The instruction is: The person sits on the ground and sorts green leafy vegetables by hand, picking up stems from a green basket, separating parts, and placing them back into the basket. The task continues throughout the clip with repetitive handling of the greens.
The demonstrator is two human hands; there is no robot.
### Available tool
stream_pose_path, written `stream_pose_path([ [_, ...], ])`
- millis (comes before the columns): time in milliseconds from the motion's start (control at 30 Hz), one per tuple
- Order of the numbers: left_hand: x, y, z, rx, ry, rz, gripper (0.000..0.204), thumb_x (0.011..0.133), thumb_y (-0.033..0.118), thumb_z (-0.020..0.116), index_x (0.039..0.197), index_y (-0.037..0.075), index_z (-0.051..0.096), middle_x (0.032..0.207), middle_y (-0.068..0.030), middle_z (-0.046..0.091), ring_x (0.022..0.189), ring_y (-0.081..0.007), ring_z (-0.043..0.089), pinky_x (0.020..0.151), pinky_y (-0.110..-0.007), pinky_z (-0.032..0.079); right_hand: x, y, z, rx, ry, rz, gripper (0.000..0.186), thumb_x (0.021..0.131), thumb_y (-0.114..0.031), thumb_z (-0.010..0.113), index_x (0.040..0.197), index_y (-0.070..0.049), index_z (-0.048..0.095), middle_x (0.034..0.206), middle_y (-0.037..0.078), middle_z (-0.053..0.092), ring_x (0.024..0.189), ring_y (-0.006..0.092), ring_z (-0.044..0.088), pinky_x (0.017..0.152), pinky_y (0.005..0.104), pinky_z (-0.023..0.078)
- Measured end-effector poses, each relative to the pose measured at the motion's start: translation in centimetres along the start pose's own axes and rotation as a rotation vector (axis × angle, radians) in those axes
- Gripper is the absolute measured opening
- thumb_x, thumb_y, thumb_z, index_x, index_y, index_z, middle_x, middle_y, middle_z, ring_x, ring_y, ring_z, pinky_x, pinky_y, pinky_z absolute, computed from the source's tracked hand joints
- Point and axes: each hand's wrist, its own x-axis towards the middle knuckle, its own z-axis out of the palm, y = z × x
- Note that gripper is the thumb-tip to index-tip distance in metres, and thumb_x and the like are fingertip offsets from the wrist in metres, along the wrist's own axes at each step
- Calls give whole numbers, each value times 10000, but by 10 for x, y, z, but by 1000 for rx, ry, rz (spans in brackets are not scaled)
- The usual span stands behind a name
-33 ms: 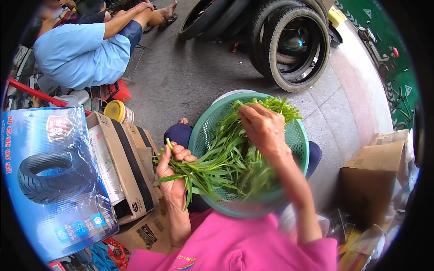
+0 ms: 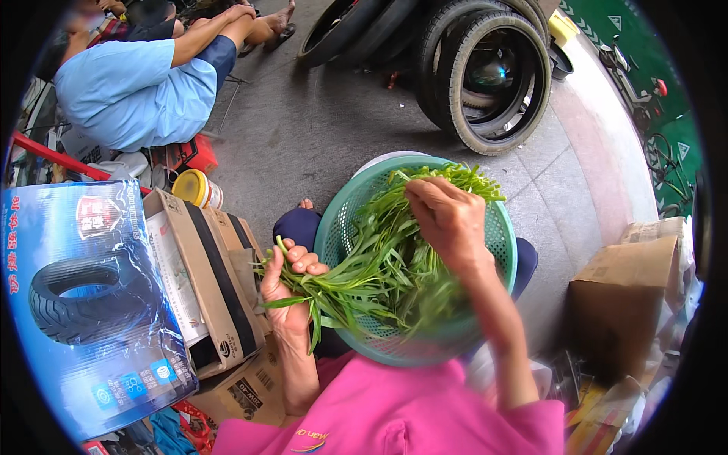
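A round green plastic colander (image 2: 402,352) rests on my lap, heaped with long-leaved leafy greens that look like water spinach (image 2: 371,235). My left hand (image 2: 290,307) is closed round a small bunch of these greens (image 2: 334,290) at the colander's left rim. Its stem ends stick up past the thumb, and the leaves trail into the colander. Over the heap, my right hand (image 2: 453,224) has its fingers pinched together, the tips down at the stems. Whatever lies between those fingertips is hidden. Pale cut stem ends (image 2: 481,182) point to the far right behind that hand.
At left stand a blue tyre box (image 2: 91,303), an open cardboard carton (image 2: 216,280) and a yellow-lidded tub (image 2: 192,187). A person in a light blue shirt (image 2: 133,91) sits beyond. Tyres (image 2: 464,98) stand far ahead; a cardboard box (image 2: 626,280) is at right.
My right hand has shifted slightly to the right and nearer to me over the greens. My left hand keeps its bunch in nearly the same place.
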Motion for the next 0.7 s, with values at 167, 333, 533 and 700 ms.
stream_pose_path([
  [167, 0, 2, 2, 220, -118, -19, 153, 949, 185, 677, 1028, 70, 613, 771, -17, 564, 685, -126, 518, 699, -320, 443, -7, -6, -59, 467, 112, 385, 149, 811, -1, 787, 950, -12, 734, 805, 30, 711, 552, 35, 538, 489, 173, 398],
  [333, -8, -4, 23, 560, -186, -39, 156, 960, 196, 661, 994, 62, 590, 734, -19, 522, 619, -120, 491, 625, -300, 438, -18, 10, -83, 985, 57, 758, 146, 840, -92, 801, 957, -22, 748, 773, 5, 699, 562, 18, 544, 446, 170, 398],
  [533, -9, -34, 48, 898, -50, -57, 133, 876, 83, 713, 960, 5, 646, 808, -134, 682, 616, -147, 598, 581, -280, 511, -28, 4, -71, 1148, -213, 824, 145, 860, -127, 791, 965, -36, 750, 714, -39, 661, 549, 3, 511, 459, 172, 383],
  [700, -4, -66, 57, 1303, -22, -193, 262, 802, 58, 785, 1040, -16, 705, 830, -99, 719, 658, -110, 633, 592, -242, 501, -31, -9, -63, 913, -208, 553, 96, 889, -98, 725, 924, -9, 720, 743, -15, 668, 631, 31, 547, 548, 212, 445],
])
